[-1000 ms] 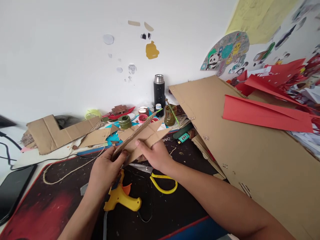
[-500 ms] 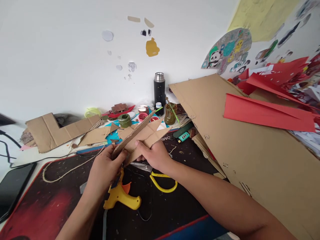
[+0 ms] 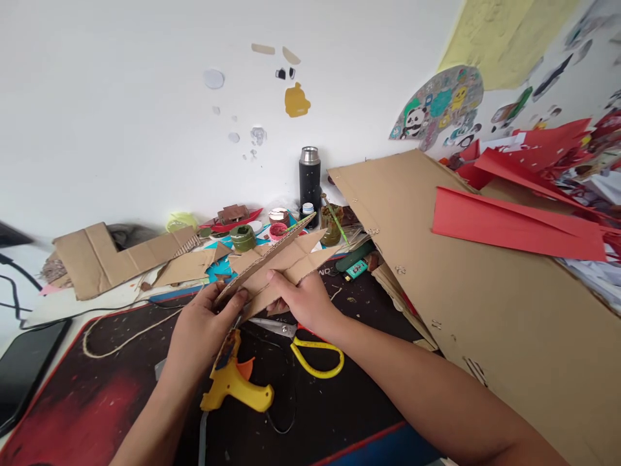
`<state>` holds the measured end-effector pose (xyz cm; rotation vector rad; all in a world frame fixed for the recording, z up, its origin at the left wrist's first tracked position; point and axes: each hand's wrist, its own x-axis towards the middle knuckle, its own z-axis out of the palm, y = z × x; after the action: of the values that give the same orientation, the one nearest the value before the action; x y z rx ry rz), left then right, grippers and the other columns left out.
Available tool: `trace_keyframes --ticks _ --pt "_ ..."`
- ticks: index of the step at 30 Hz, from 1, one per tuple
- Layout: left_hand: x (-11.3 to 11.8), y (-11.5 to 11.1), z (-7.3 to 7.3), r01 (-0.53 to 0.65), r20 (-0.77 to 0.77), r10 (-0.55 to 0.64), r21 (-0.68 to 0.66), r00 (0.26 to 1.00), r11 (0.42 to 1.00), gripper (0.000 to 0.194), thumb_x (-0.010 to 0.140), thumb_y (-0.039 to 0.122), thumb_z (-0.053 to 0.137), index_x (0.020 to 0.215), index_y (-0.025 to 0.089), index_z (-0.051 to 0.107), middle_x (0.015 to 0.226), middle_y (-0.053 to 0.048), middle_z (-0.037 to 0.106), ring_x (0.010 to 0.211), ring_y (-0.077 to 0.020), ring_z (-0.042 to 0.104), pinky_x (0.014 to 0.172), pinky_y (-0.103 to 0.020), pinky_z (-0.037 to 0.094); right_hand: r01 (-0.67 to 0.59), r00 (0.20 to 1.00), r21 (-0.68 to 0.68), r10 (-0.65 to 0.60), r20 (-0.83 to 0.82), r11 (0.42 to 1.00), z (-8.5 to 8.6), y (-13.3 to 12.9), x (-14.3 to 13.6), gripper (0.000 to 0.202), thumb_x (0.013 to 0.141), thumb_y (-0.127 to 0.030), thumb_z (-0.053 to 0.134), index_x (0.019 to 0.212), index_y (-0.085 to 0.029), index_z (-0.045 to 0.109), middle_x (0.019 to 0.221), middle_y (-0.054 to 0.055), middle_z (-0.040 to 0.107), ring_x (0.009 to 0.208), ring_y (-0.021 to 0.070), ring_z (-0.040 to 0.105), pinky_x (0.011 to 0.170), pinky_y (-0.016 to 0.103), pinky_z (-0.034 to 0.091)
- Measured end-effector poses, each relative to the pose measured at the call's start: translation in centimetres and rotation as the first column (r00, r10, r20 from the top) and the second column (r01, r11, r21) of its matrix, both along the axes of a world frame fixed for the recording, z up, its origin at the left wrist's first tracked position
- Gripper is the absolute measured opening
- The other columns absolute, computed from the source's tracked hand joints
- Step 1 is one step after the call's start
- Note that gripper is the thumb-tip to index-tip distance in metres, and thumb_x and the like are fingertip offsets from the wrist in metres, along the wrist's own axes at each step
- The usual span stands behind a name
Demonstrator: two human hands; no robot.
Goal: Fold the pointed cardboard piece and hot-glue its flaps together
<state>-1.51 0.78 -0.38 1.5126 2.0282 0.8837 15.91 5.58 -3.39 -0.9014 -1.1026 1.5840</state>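
Both hands grip a cardboard piece [image 3: 291, 265] above the dark mat, made of a flat part with pointed ends and a strip standing along its far-left edge. My left hand [image 3: 206, 327] pinches the near-left end, with the thumb on the cardboard's inner side. My right hand [image 3: 303, 301] clasps the right side, thumb on top and fingers underneath. Just below the left hand lies a yellow glue gun [image 3: 237, 382] with an orange trigger and a glue stick at its back. Scissors with yellow handles [image 3: 317, 359] rest below the right hand, their blades partly under the cardboard.
A large cardboard sheet [image 3: 485, 304] slants over the right side, bearing folded red paper [image 3: 514, 223]. Paint jars [image 3: 242, 237], a black flask [image 3: 309, 178] and cardboard offcuts [image 3: 121, 259] line the wall. Twine [image 3: 111, 353] and a black phone-like device [image 3: 29, 369] lie left.
The cardboard piece has shifted slightly to the right, with both hands still holding it. The camera view has tilted up a little.
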Motion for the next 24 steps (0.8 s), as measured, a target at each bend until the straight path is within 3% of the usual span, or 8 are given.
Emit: trace_keyframes --ticks 7,14,24 --pt "0.4 0.0 0.2 -0.005 -0.12 -0.002 -0.061 0.993 0.998 0.041 0.082 0.065 0.054 0.085 0.026 0.068 0.072 -0.001 0.073 0.071 -0.0251 0.066 0.065 -0.033 0.044 -0.034 0.993 0.033 0.03 0.111 0.999 -1.0 -0.3 -0.2 0.016 0.096 -0.036 0.071 0.103 -0.022 0.072 0.08 0.002 0.075 0.056 0.0171 0.07 0.053 0.027 0.061" --pt "0.9 -0.2 0.4 -0.081 -0.31 0.057 -0.065 0.949 0.995 0.035 0.083 0.063 0.05 0.074 0.029 0.054 0.067 -0.002 0.063 0.064 -0.0239 0.057 0.061 -0.033 0.037 -0.053 0.967 0.17 0.008 0.253 0.984 -1.4 -0.8 -0.2 0.021 0.101 -0.035 0.065 0.117 -0.023 0.072 0.079 0.0 0.075 0.056 0.0157 0.071 0.058 0.025 0.058" --pt "0.8 0.0 0.2 -0.058 -0.307 0.029 -0.089 0.951 0.994 0.03 0.082 0.057 0.049 0.073 0.029 0.053 0.066 -0.002 0.062 0.063 -0.0231 0.059 0.061 -0.032 0.038 -0.091 0.948 0.131 0.045 0.315 0.987 -1.8 -1.0 -0.3 0.017 0.101 -0.037 0.065 0.103 -0.022 0.072 0.071 0.0 0.072 0.058 0.0173 0.072 0.058 0.025 0.056"
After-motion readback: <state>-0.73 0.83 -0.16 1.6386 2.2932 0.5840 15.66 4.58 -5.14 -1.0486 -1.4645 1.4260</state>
